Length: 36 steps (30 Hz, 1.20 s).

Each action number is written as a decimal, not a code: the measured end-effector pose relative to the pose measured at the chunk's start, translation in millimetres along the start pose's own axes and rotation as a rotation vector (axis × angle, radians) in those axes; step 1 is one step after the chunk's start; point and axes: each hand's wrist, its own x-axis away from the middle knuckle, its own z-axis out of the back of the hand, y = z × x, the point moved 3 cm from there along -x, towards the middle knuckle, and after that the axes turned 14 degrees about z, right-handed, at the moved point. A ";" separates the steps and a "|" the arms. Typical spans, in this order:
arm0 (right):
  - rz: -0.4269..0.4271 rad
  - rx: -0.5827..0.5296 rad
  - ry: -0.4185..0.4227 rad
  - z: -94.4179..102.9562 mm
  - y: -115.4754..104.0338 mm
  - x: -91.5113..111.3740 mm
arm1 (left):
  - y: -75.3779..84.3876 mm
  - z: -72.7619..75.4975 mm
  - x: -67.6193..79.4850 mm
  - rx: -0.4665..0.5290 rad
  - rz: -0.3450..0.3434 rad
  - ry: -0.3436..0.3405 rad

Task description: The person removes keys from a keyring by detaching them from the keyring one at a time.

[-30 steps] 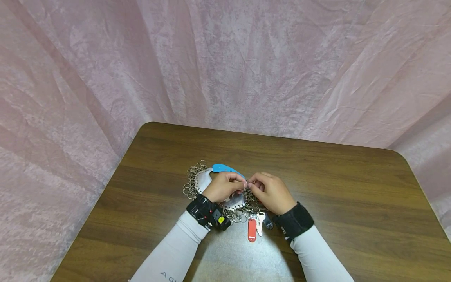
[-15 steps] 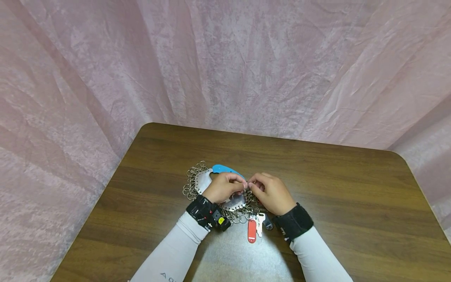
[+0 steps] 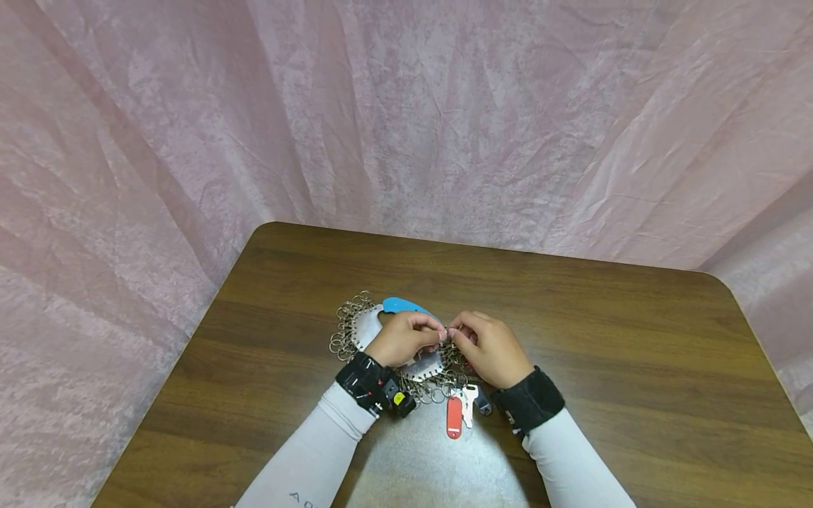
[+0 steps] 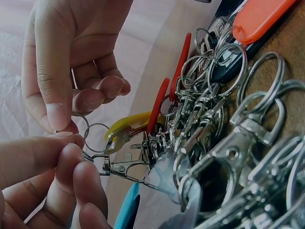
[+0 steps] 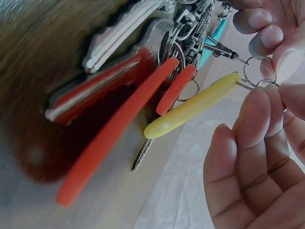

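Observation:
My left hand (image 3: pixel 405 340) pinches a split ring on a snap hook (image 4: pixel 125 167) that is clipped to the metal key holder plate (image 3: pixel 366 326). Fingertip to fingertip with it, my right hand (image 3: pixel 490 351) pinches a second split ring (image 5: pixel 257 69), where the two rings meet. From that second ring hang a yellow key tag (image 5: pixel 193 106) and a key (image 4: pixel 116 140). In the head view the fingers hide most of both rings. Crowded along the plate's toothed edge are many snap hooks with rings (image 4: pixel 228 148). A blue handle (image 3: pixel 403 304) tops the plate.
Near the front edge of the plate lie a red key tag (image 3: pixel 454 418), a silver key (image 3: pixel 469 404) and a dark tag (image 3: pixel 483 401). More red tags (image 5: pixel 119 129) hang close to the right hand. All rests on a brown wooden table (image 3: pixel 635 353) before a pink curtain (image 3: pixel 444 127).
Both hands stay nearly in place, with only slight fingertip movement at the rings. The plate and tags hold almost the same position.

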 end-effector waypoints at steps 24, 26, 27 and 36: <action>-0.067 -0.015 -0.006 -2.0 2.3 0.6 | 0.5 -0.7 0.2 0.008 0.013 -0.003; -0.073 -0.017 -0.006 -2.3 2.6 0.7 | 0.7 -1.1 0.4 0.020 0.014 -0.007; -0.074 -0.018 -0.006 -2.5 2.8 0.7 | 2.9 -1.1 1.9 0.020 0.017 -0.009; -0.097 -0.019 -0.013 -2.1 4.6 1.2 | 1.6 -0.5 1.2 0.000 0.015 -0.003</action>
